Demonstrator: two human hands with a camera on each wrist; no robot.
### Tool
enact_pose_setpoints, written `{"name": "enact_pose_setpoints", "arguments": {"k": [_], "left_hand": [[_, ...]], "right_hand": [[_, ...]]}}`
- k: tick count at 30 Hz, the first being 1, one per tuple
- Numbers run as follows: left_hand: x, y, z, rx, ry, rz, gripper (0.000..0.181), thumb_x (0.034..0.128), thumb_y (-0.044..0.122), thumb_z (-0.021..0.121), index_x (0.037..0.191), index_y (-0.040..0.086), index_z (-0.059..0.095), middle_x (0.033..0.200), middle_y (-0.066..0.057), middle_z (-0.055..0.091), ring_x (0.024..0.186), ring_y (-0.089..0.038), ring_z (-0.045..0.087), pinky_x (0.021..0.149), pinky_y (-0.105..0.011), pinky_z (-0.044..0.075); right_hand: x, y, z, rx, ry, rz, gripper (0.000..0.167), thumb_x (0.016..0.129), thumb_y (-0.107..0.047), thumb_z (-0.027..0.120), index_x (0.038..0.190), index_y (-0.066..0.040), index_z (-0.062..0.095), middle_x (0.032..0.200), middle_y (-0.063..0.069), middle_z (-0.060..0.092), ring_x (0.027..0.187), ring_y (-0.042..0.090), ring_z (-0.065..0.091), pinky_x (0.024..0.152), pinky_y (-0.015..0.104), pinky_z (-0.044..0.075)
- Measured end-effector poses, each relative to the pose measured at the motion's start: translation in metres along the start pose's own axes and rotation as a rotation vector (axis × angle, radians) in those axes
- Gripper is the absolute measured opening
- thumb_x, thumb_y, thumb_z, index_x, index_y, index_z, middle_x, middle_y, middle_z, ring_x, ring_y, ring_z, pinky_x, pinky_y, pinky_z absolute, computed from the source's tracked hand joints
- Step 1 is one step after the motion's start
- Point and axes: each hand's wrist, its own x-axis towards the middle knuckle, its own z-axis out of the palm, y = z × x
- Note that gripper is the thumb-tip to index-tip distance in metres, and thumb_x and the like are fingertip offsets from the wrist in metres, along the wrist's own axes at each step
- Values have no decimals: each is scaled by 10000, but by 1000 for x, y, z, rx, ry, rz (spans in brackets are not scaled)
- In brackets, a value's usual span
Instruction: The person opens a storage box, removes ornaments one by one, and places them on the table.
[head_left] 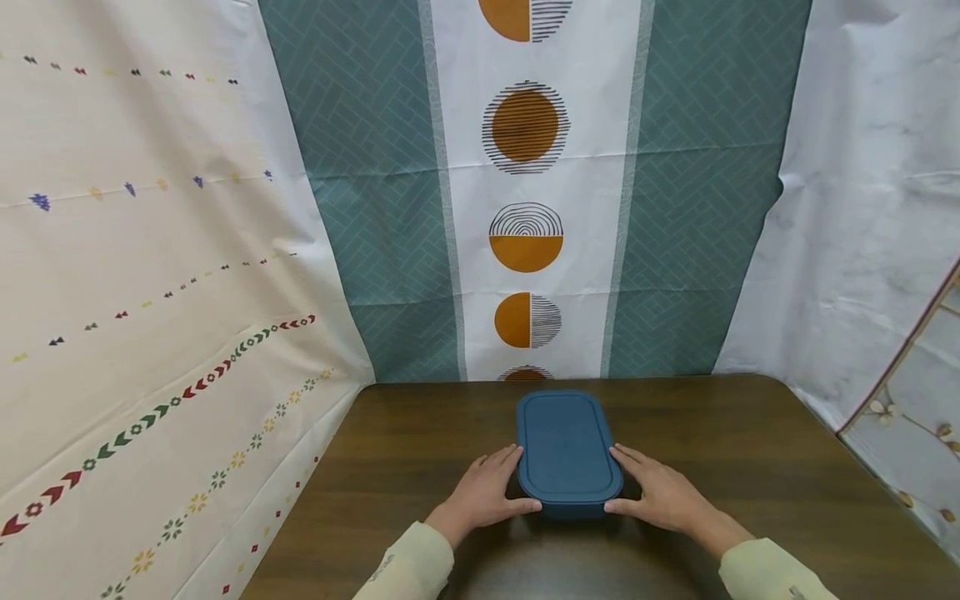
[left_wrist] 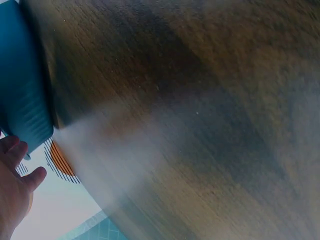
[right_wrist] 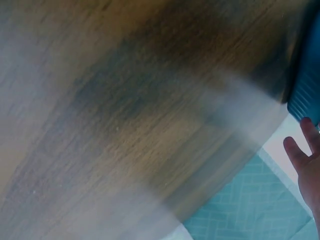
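Observation:
A dark blue rectangular box [head_left: 566, 446] with rounded corners and a flat lid sits near the middle of the brown wooden table. To its left is my left hand [head_left: 483, 493], fingertips at the box's side and thumb at the near corner. My right hand [head_left: 660, 493] mirrors it on the other side, its fingers fairly straight and spread from the thumb. In the left wrist view, the left hand [left_wrist: 15, 182] is at the ribbed end of the box [left_wrist: 25, 85]. The right wrist view shows part of the right hand [right_wrist: 310, 167] beside the box [right_wrist: 307, 90]. The contents are hidden.
The wooden table [head_left: 420, 417] extends to both sides of the box. Behind it hangs a green and white cloth [head_left: 525, 183] with orange circles. A cream patterned cloth [head_left: 150, 292] hangs on the left, a white one [head_left: 847, 208] on the right.

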Motion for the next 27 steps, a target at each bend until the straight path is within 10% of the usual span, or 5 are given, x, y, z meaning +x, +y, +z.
{"name": "enact_pose_setpoints", "arguments": {"k": [27], "left_hand": [[0, 0, -1, 41, 17, 13, 981, 865, 791, 432, 1563, 113, 309, 1592, -60, 328, 1412, -204, 387, 1117, -508, 320]], "right_hand": [[1, -3, 4, -10, 45, -22, 979, 824, -722, 611, 1499, -39, 421, 1510, 191, 426, 1280, 441, 499, 964, 626, 427]]}}
